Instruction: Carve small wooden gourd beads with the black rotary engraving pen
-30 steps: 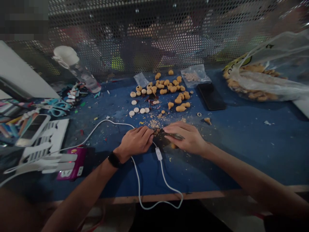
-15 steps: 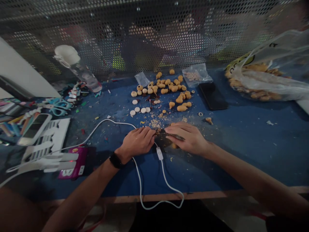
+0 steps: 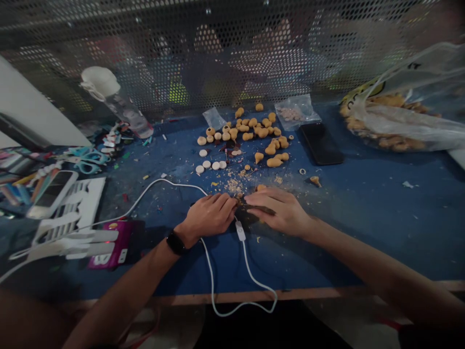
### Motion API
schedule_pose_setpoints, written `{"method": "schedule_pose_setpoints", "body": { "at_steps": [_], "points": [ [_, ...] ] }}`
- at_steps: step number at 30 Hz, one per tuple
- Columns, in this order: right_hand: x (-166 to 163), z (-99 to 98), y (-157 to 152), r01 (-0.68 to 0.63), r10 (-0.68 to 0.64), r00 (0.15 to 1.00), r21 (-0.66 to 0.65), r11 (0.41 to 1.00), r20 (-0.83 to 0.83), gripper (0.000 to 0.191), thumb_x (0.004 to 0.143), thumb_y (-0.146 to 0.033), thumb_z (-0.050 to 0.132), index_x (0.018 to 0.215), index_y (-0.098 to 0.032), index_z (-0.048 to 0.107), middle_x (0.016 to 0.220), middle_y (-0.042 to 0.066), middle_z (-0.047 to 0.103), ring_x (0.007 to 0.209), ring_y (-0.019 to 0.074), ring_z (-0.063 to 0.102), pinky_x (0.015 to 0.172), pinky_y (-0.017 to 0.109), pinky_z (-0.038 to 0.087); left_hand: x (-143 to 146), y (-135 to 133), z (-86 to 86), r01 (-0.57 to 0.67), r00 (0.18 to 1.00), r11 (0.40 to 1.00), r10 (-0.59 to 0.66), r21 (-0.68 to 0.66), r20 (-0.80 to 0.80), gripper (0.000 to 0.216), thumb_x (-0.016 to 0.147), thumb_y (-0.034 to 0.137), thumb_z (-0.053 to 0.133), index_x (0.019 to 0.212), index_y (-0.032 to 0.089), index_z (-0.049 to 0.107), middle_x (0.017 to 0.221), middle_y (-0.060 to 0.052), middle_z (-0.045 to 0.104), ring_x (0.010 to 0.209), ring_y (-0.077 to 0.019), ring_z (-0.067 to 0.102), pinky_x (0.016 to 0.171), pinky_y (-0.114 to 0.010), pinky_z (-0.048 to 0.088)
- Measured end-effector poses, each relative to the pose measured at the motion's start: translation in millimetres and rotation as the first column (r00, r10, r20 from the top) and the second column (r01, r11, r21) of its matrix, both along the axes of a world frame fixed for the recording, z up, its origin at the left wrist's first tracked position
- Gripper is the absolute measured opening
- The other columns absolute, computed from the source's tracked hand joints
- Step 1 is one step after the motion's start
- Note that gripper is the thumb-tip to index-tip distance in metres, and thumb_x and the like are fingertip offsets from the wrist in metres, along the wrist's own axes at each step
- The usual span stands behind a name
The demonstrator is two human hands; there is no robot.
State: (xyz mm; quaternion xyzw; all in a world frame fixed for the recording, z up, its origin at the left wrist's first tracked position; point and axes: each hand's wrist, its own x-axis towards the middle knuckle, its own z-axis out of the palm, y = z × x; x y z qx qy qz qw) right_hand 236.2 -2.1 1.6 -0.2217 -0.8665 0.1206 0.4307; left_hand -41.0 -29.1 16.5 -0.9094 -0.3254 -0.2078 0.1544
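My left hand (image 3: 212, 213), with a black band on its wrist, is closed low over the table, fingertips pressed together. What it pinches is mostly hidden; a small brownish bit shows at the fingertips. Close by on the right, my right hand (image 3: 278, 211) grips a thin, dark blade-like tool (image 3: 265, 210) that points toward the left fingertips. Tan parts, perhaps small gourds, peek out around the right hand. Pale crumbs (image 3: 233, 184) lie just beyond both hands. Farther back is a cluster of small tan bottle gourds (image 3: 262, 132), with several cut pale discs (image 3: 216, 166) to their left.
A white cable with an inline switch (image 3: 240, 231) loops beneath my left hand. On the right lie a black phone (image 3: 321, 144) and a clear bag of gourds (image 3: 395, 123). At left are a magenta box (image 3: 116, 245), blue scissors (image 3: 87, 160) and a bottle (image 3: 123, 106). Perforated metal stands behind.
My right hand and the blade-like tool have shifted slightly left and down, closer to the left fingertips. My left hand has barely moved.
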Motion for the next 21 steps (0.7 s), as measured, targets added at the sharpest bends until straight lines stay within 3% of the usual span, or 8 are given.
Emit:
{"method": "schedule_pose_setpoints", "body": {
  "at_steps": [8,13,18,21],
  "points": [
    [-2.9,-1.6,-2.1,-0.01,0.01,1.0,0.018,1.0,-0.01,0.023,0.113,-0.018,0.079,0.135,-0.025,0.078,0.113,0.007,0.091,0.105,0.0238,0.089,0.094,0.039,0.077,0.0,-0.9,-0.2,-0.016,1.0,0.999,0.016,0.037,0.015,0.021,0.124,0.027,0.054,0.12,0.019,0.074,0.093,-0.004,0.083,0.076,-0.0194,0.08,0.068,-0.03,0.061],
    [-2.5,-3.1,-1.9,-0.024,0.024,1.0,0.031,0.999,-0.002,0.024,0.113,-0.018,0.077,0.136,-0.025,0.078,0.115,0.007,0.091,0.104,0.024,0.089,0.096,0.04,0.077,-2.7,-0.8,0.5,0.012,1.0,0.999,-0.011,0.052,-0.013,0.02,0.119,0.016,0.056,0.112,0.023,0.074,0.086,-0.001,0.077,0.068,-0.0176,0.075,0.061,-0.029,0.056],
    [-1.7,-4.9,-1.8,-0.023,0.023,1.0,0.028,0.999,0.017,0.019,0.114,-0.02,0.077,0.132,-0.025,0.08,0.116,0.008,0.091,0.105,0.0239,0.09,0.098,0.04,0.077,-2.9,-0.9,0.8,0.006,1.0,0.999,-0.005,0.044,-0.018,0.018,0.121,0.027,0.058,0.115,0.021,0.074,0.093,-0.004,0.081,0.074,-0.0188,0.079,0.064,-0.03,0.06],
    [-1.8,-5.9,-2.3,-0.02,0.02,1.0,0.028,0.999,0.017,0.019,0.114,-0.019,0.077,0.132,-0.026,0.08,0.116,0.007,0.092,0.105,0.0239,0.09,0.099,0.041,0.077,-2.9,-1.1,0.3,0.002,1.0,0.999,-0.001,0.041,-0.021,0.013,0.118,0.023,0.061,0.118,0.022,0.074,0.093,-0.003,0.081,0.074,-0.0182,0.079,0.066,-0.029,0.061]
  ]
}}
